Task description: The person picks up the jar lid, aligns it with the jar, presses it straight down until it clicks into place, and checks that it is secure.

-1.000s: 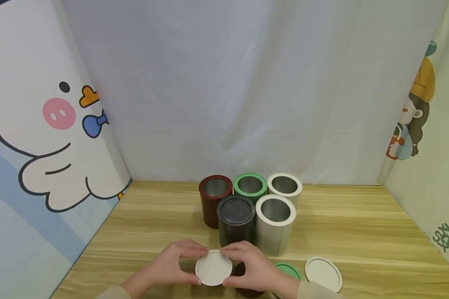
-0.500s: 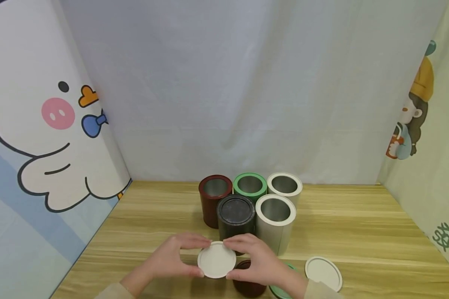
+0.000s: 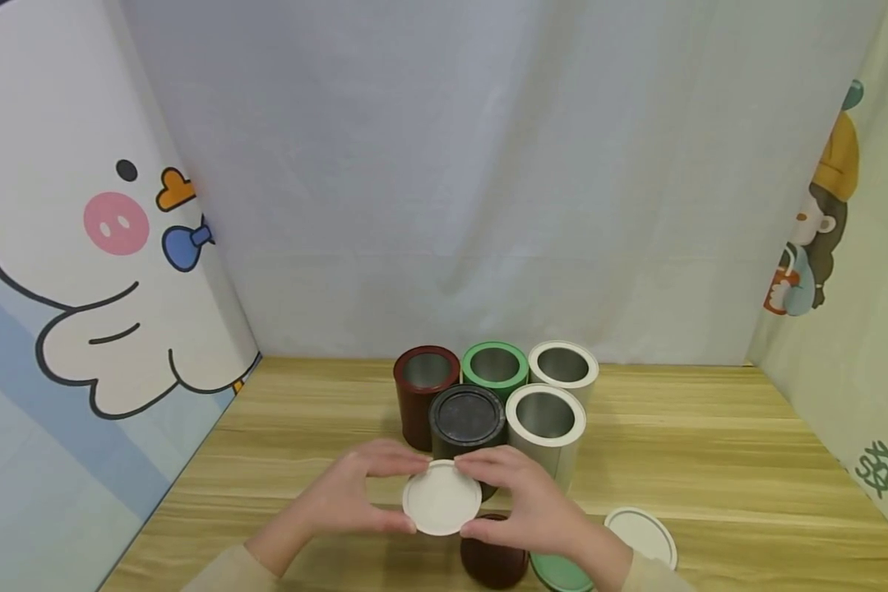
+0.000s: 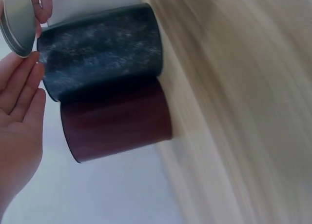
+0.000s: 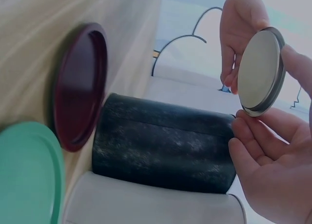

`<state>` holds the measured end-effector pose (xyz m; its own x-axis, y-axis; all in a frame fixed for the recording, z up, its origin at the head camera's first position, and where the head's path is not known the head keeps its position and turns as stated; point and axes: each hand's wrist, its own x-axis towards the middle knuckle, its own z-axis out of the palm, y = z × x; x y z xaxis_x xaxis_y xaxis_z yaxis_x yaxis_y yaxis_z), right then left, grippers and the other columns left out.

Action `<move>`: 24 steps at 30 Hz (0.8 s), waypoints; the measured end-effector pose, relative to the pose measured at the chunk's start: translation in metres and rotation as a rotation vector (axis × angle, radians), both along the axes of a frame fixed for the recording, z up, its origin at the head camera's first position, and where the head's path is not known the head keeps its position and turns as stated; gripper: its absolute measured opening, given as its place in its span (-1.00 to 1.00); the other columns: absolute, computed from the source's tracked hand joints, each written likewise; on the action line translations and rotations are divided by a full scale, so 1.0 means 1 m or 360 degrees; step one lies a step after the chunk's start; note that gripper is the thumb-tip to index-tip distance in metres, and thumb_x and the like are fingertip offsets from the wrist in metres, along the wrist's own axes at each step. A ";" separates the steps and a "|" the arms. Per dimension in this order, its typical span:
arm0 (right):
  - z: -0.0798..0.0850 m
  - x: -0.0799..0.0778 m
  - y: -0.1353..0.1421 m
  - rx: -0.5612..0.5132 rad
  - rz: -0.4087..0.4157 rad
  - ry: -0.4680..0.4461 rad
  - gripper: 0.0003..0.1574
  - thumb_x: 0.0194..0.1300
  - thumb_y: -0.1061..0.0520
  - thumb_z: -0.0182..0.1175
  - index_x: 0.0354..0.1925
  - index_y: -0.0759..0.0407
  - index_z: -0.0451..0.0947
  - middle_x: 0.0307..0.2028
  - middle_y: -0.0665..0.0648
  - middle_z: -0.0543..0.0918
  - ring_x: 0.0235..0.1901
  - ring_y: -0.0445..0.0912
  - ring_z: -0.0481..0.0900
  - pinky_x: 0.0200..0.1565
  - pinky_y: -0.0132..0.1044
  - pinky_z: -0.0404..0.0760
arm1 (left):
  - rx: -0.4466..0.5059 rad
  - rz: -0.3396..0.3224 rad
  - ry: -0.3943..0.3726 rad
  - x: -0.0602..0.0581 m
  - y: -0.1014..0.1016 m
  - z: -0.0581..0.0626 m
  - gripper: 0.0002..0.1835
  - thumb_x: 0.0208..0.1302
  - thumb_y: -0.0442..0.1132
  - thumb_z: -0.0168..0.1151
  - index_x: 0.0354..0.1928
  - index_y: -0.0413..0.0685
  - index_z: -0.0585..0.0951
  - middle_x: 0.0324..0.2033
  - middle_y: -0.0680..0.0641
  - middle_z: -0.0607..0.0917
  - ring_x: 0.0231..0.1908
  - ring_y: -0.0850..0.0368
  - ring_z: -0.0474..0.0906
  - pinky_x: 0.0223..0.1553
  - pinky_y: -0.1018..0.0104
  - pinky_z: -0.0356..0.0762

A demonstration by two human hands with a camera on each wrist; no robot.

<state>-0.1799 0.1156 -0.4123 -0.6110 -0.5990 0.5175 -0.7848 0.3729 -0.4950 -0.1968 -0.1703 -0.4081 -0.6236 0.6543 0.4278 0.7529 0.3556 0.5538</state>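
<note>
Both hands hold a round white lid [image 3: 442,498] by its edge, its top facing the head camera. My left hand [image 3: 358,493] grips the left side and my right hand [image 3: 529,501] the right, each between fingers and thumb. The lid's pale underside [image 5: 258,70] shows in the right wrist view. Just behind it stands a black can [image 3: 467,415] with a black lid on. A dark red can [image 3: 418,419], a green can [image 3: 495,385] and two white cans, one in front [image 3: 551,456], one behind [image 3: 589,396], stand uncovered around the black can.
On the wooden table [image 3: 710,460], a dark red lid [image 3: 494,563] lies below my right hand. A green lid [image 3: 561,573] lies partly under my right forearm, and another white lid [image 3: 644,534] farther right. A pale curtain [image 3: 414,205] hangs behind the cans.
Both hands have carried the white lid forward and slightly right, closer to the black can. More of the dark red and green lids now shows. The cans have stayed put.
</note>
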 end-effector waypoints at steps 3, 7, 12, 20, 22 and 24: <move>0.004 0.000 0.004 0.0000 -0.0012 0.0018 -0.26 0.01 0.01 0.55 0.14 0.24 0.61 0.10 0.06 0.62 0.08 -0.07 0.53 0.07 -0.16 0.54 | -0.0015 0.0023 -0.0002 0.000 0.004 0.004 -0.36 -0.02 0.12 0.57 0.13 0.02 0.70 0.06 0.15 0.67 0.08 0.14 0.55 0.05 0.08 0.55; 0.009 0.000 0.008 -0.0044 -0.0016 0.0049 -0.25 -0.01 0.02 0.56 0.14 0.24 0.62 0.10 0.06 0.62 0.10 -0.06 0.53 0.09 -0.16 0.53 | -0.0004 0.0026 0.0045 0.001 0.010 0.010 -0.37 -0.01 0.12 0.56 0.12 0.02 0.70 0.06 0.16 0.68 0.07 0.15 0.56 0.04 0.11 0.56; 0.015 0.000 0.014 -0.0104 -0.0001 0.0109 -0.22 -0.02 0.01 0.58 0.16 0.24 0.61 0.11 0.08 0.61 0.10 -0.05 0.52 0.12 -0.16 0.50 | 0.0036 -0.0005 0.0124 0.000 0.019 0.016 -0.37 -0.01 0.07 0.58 0.11 -0.04 0.70 0.06 0.12 0.68 0.07 0.16 0.56 0.04 0.17 0.56; 0.022 -0.003 0.028 -0.0146 0.0029 0.0190 -0.23 0.06 -0.03 0.54 0.19 0.23 0.58 0.13 0.10 0.60 0.10 -0.03 0.51 0.13 -0.16 0.48 | 0.0061 0.0010 0.0185 -0.003 0.034 0.023 -0.34 -0.08 0.00 0.63 0.10 -0.09 0.70 0.07 0.08 0.68 0.09 0.14 0.54 0.07 0.18 0.54; 0.023 -0.003 0.031 -0.0146 0.0024 0.0194 -0.23 0.09 -0.06 0.53 0.20 0.23 0.58 0.14 0.10 0.59 0.11 -0.03 0.51 0.12 -0.16 0.49 | 0.0051 0.0022 0.0208 -0.003 0.038 0.024 -0.33 -0.09 0.01 0.63 0.11 -0.10 0.70 0.07 0.08 0.68 0.09 0.14 0.54 0.08 0.18 0.53; 0.023 -0.004 0.035 -0.0144 0.0008 0.0196 -0.22 0.09 -0.09 0.52 0.21 0.21 0.57 0.15 0.10 0.59 0.11 -0.04 0.51 0.12 -0.18 0.49 | 0.0052 0.0021 0.0227 -0.004 0.041 0.025 -0.33 -0.09 0.00 0.63 0.11 -0.11 0.69 0.07 0.07 0.68 0.10 0.13 0.54 0.09 0.18 0.53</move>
<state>-0.1838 0.1502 -0.3890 -0.5365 -0.5497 0.6404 -0.8436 0.3270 -0.4260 -0.2010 -0.1293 -0.3833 -0.5633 0.6309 0.5336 0.8203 0.3494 0.4528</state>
